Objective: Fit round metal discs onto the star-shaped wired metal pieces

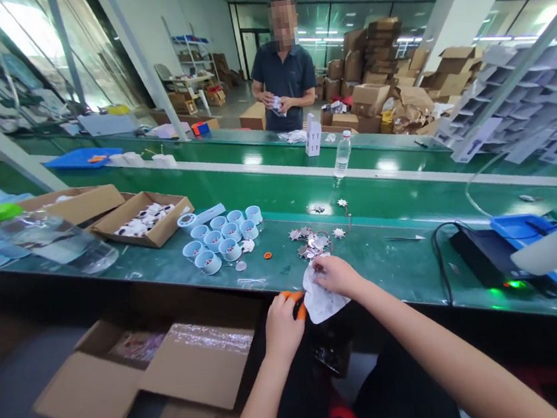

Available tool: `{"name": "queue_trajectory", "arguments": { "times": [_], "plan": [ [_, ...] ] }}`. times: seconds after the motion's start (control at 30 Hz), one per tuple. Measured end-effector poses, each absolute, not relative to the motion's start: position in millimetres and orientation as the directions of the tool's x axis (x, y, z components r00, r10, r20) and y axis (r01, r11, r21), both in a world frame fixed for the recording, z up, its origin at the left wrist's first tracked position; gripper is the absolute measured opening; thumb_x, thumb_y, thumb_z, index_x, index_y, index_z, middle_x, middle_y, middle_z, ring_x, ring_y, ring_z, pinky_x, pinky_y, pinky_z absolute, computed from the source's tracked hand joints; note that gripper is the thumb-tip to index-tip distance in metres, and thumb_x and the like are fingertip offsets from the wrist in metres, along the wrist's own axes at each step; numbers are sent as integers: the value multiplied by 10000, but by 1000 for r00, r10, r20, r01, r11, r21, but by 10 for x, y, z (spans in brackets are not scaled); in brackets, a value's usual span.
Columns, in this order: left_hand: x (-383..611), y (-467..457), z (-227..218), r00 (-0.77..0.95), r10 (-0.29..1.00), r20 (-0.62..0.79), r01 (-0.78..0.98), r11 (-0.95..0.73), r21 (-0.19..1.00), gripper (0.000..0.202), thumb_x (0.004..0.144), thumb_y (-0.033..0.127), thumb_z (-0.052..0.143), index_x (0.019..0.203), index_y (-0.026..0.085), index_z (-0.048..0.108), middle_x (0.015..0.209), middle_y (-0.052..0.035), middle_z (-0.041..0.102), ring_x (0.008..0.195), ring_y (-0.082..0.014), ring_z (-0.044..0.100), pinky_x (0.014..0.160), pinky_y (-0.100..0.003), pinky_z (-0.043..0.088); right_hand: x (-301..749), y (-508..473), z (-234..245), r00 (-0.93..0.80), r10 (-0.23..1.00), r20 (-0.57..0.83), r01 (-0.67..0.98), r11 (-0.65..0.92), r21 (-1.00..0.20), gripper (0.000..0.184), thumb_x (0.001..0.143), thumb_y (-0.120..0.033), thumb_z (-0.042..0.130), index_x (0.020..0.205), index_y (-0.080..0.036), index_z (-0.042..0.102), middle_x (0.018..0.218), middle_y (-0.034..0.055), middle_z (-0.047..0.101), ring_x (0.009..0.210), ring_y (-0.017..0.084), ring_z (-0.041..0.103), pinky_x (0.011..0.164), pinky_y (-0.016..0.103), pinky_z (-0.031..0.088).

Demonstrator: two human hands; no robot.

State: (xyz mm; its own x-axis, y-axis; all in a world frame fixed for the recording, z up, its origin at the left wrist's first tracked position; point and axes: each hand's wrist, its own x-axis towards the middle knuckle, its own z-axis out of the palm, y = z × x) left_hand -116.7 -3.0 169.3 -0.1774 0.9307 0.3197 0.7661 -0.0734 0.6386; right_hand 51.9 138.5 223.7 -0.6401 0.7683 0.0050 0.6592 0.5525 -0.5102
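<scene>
Left hand (283, 329): orange scissors (293, 299) — right hand (337, 277): white sheet (323, 298) (crumpled).

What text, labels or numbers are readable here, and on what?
Nothing can be read. Too small or blurred: the gray print on the white sheet in the right hand, the upright white box and the stacked white cartons. The orange-handled tool in the left hand shows no readable marking.
</scene>
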Motion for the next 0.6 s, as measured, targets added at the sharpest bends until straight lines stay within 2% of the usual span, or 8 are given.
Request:
{"name": "queue_trajectory", "arguments": {
  "times": [0.2, 0.33, 0.6],
  "plan": [
    [-1189, -57, 1698, -189, 928, 322, 757, -71, 649, 227, 910, 198, 627, 1110, 193, 734, 1015, -92, 686, 939, -251, 651, 857, -406, 555, 456, 1398, 2291, -639, 767, -58, 694, 543, -473, 244, 733, -159, 713, 964, -200, 644, 949, 37, 732, 865, 188, 654, 735, 249, 409],
    [-1199, -66, 1699, -190, 924, 332, 745, -85, 662, 233, 905, 197, 625, 1111, 200, 735, 993, -85, 694, 907, -243, 658, 828, -394, 565, 410, 1365, 2326, -630, 774, -64, 729, 561, -393, 203, 746, -141, 668, 940, -195, 646, 938, 52, 730, 853, 197, 649, 712, 256, 387],
    [-1226, -90, 1695, -185, 925, 331, 734, -93, 673, 231, 923, 223, 603, 1110, 209, 739, 1004, -92, 696, 933, -246, 668, 831, -391, 573, 399, 1324, 2366, -641, 761, -100, 744, 584, -325, 216, 792, -142, 620, 996, -201, 662, 994, 63, 746, 915, 207, 665, 726, 262, 380]
  ]
}}
